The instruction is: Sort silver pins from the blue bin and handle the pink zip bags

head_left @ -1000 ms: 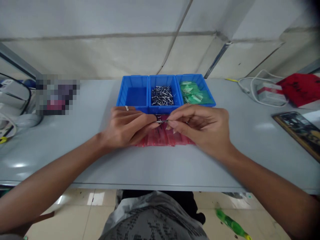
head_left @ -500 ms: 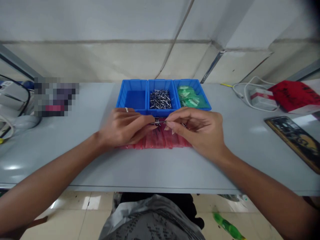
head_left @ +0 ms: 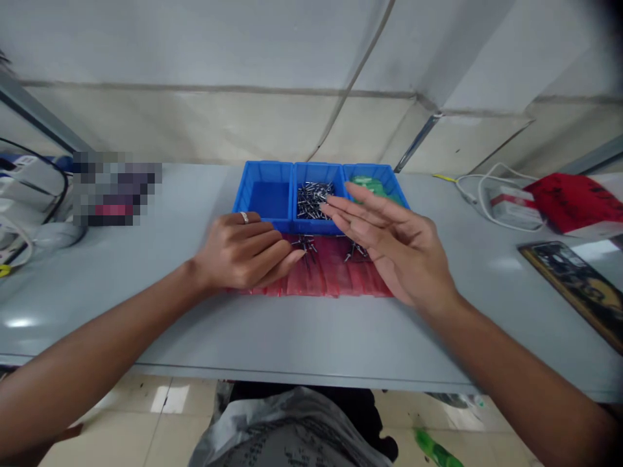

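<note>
My left hand (head_left: pixel 246 253) rests on the left end of a red plastic mat (head_left: pixel 335 275), fingers curled together, a ring on one finger. What its fingertips hold, if anything, is hidden. My right hand (head_left: pixel 389 243) hovers above the mat with fingers stretched out and nothing in it, reaching toward the blue bins. Small metal pins (head_left: pixel 305 245) lie loose on the mat beside my left fingertips. The middle blue bin (head_left: pixel 314 198) holds several metal pins. The left bin (head_left: pixel 265 194) shows only its blue bottom. The right bin (head_left: pixel 384 181) holds green pieces.
A grey table (head_left: pixel 302 331) carries everything. A white cable and small box (head_left: pixel 506 198) lie at the right, with a red bag (head_left: pixel 577 201) and a dark board (head_left: pixel 579 282). Cables and a device (head_left: pixel 29 194) sit at the far left.
My hands were pinched together on a small metal pin. Now my right hand has let go, opened and lifted toward the bins, while my left hand stays on the mat.
</note>
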Motion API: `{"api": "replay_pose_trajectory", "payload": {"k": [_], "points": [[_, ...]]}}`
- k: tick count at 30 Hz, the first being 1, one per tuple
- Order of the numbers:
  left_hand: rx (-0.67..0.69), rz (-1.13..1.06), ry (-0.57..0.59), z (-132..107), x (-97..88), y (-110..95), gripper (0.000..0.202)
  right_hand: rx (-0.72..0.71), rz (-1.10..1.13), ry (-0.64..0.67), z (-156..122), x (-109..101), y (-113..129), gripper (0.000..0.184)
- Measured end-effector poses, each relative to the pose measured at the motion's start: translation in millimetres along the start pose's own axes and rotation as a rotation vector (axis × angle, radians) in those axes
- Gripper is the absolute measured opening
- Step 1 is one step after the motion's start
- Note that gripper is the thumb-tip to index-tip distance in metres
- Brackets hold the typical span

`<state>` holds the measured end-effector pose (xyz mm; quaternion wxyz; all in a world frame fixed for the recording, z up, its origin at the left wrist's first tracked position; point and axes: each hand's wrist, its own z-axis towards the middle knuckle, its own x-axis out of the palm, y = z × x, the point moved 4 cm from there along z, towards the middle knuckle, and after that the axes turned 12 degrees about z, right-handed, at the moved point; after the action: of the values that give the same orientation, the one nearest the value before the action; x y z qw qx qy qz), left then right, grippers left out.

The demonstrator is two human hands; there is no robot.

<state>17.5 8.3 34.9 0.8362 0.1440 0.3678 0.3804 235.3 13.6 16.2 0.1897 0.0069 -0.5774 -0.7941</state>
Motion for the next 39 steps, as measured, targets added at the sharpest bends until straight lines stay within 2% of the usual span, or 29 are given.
{"api": "replay_pose_trajectory", "payload": {"k": [3,6,7,9,12,18,24,28,32,36,39], "points": [[0.004,0.016,0.000,0.5,0.0,-1.3,0.040,-0.176,-0.403,0.148,-2.9,5.1,7.3,0.037],[0.004,0.007,0.000,0.1,-0.2,-2.7,0.036,-0.375,-0.944,0.408,-9.0,17.0,-0.4,0.029],[0.005,0.001,-0.002,0.0,-0.3,-3.1,0.035,-0.392,-1.059,0.488,-10.5,19.1,-6.5,0.029],[0.016,-0.016,-0.005,-0.1,-0.3,-3.9,0.033,-0.383,-1.143,0.578,-11.6,19.8,-16.6,0.029],[0.030,-0.019,0.005,-0.2,0.5,-4.6,0.033,-0.377,-1.094,0.584,-11.4,18.7,-20.9,0.029],[0.017,-0.001,-0.008,-0.2,0.6,-5.7,0.036,-0.410,-1.061,0.512,-10.5,23.2,-17.6,0.026],[0.034,-0.029,0.017,-0.2,1.1,-5.2,0.032,-0.355,-0.996,0.531,-9.3,22.9,-22.3,0.028],[0.030,-0.033,0.030,-1.0,1.4,-5.5,0.031,-0.396,-0.968,0.532,-10.9,21.8,-21.9,0.026],[0.031,-0.036,0.023,-1.2,1.2,-6.4,0.031,-0.372,-0.924,0.506,-11.3,20.0,-22.2,0.024],[0.024,-0.043,0.023,-2.2,1.9,-5.8,0.030,-0.415,-0.833,0.372,-10.0,20.4,-10.4,0.022],[0.001,-0.044,0.024,-2.5,2.8,-5.4,0.018,-0.392,-0.674,0.231,-7.9,21.0,4.7,0.019]]}}
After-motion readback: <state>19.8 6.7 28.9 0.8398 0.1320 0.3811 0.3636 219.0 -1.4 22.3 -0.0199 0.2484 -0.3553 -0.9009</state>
